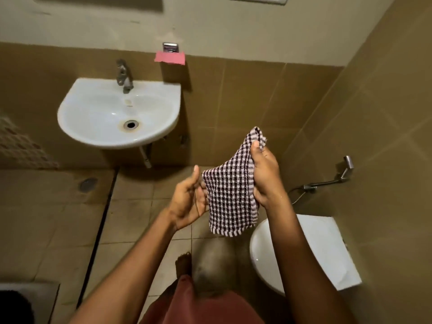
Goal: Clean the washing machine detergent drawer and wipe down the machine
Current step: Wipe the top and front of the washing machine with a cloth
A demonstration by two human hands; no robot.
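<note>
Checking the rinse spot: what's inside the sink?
Inside the sink: a drain with a brownish stain ring, and an overflow slot above it. The tap spout covers a bit of the back wall; the drain's inside is dark.

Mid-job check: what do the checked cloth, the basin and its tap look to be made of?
Checked cloth: likely woven cotton, matte; it hangs in soft folds with a raised check weave. Basin: looks glazed white ceramic, by its glossy highlights. Tap: metal, dull grey sheen; blurred, so the finish is unclear.
</note>
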